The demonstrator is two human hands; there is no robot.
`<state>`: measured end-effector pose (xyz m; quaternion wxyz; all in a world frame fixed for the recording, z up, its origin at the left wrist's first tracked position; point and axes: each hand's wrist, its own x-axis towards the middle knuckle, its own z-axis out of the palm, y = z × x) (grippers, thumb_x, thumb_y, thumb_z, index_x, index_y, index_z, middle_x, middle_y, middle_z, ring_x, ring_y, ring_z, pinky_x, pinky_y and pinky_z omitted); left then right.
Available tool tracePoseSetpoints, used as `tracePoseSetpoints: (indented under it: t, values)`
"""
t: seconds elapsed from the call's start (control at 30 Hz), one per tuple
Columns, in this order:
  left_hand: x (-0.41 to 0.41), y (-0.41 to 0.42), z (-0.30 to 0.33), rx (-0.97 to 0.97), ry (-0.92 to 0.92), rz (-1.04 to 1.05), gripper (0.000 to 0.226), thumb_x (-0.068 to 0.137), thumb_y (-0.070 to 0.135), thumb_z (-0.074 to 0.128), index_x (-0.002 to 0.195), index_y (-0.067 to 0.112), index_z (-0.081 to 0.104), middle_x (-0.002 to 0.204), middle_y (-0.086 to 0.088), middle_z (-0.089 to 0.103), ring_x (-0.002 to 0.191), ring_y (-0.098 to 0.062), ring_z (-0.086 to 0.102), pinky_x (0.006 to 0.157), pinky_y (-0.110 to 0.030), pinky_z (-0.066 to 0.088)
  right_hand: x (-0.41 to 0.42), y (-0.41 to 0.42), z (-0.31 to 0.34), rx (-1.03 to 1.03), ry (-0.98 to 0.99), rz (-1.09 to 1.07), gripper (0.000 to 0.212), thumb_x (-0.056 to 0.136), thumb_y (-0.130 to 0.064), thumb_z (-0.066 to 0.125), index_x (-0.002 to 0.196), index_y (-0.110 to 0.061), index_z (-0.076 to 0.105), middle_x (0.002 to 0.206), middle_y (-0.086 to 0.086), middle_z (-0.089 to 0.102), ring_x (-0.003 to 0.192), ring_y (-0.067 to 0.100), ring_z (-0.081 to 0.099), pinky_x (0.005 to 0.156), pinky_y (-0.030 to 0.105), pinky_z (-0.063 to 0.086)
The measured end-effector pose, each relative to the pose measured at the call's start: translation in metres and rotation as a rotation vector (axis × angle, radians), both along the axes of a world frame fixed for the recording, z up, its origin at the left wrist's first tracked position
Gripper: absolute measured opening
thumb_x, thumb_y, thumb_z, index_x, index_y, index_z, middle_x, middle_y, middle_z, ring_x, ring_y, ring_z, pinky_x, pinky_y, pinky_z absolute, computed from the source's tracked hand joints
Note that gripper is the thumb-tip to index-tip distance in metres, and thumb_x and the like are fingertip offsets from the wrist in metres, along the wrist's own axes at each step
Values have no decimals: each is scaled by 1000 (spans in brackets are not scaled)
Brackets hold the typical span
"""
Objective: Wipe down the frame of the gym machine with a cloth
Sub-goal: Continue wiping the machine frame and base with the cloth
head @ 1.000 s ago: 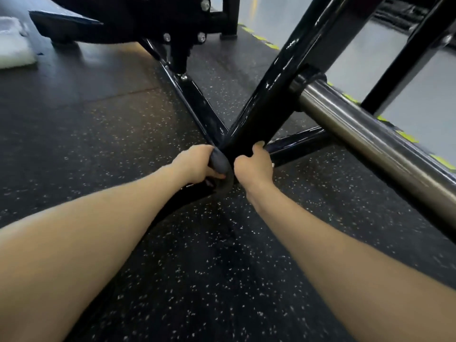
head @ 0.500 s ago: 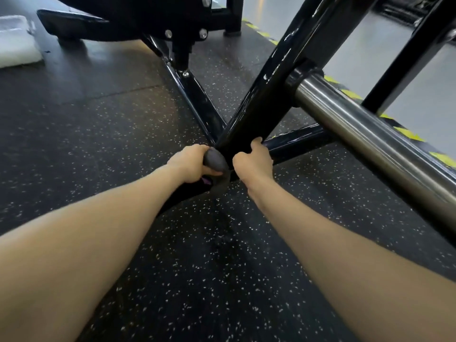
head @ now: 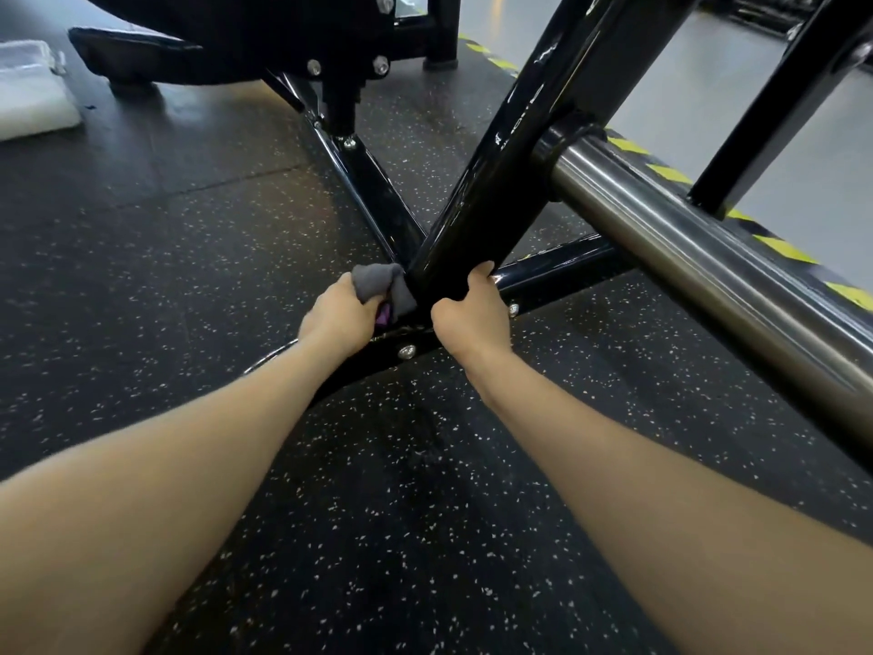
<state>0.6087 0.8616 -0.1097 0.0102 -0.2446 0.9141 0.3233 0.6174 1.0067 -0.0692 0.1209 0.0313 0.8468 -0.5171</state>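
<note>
Cloth point(head: 378, 286), bunched and grey, is gripped in the left hand point(head: 338, 316) and pressed to the frame point(head: 496, 191) at its floor-level joint while the right hand point(head: 472, 314) is curled round the slanted post, so wiping seems underway and fresh strokes up that post are judged next.

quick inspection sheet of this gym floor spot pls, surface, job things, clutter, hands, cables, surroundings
surface: dark speckled rubber floor, glossy in places
job's things: grey cloth pressed at the base of the black frame upright
clutter: white bundle on the floor, far left
grippers: left hand grips the cloth; right hand holds the upright's base
cables: nothing seen
surroundings: steel bar at right; yellow-black tape along the mat edge
</note>
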Motion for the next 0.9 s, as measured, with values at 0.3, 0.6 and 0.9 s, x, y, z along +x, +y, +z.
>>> tracePoseSetpoints:
  t: [0.3,0.6,0.9]
  values:
    - [-2,-14,-9,-59,74,-389,35,89,29,62,122,21,55,115,2,61,106,-21,57,93,-31,44,-1,-3,-6,34,25,-18,83,85,-8,47,153,-14,0,156,8,20,137,29,32,110,42,35]
    - [19,3,-10,-336,173,-410,53,88,16,60,139,19,45,141,-1,47,125,-26,47,102,-35,37,-4,-2,-5,-22,-10,-25,80,75,-14,47,150,-15,19,151,10,32,133,31,38,107,45,38]
    - [-5,-11,5,115,-6,-176,34,93,29,58,123,14,57,107,-5,64,93,-22,58,81,-28,43,-1,3,-8,-12,9,-7,81,84,-12,50,153,-20,7,152,8,30,135,27,35,108,44,38]
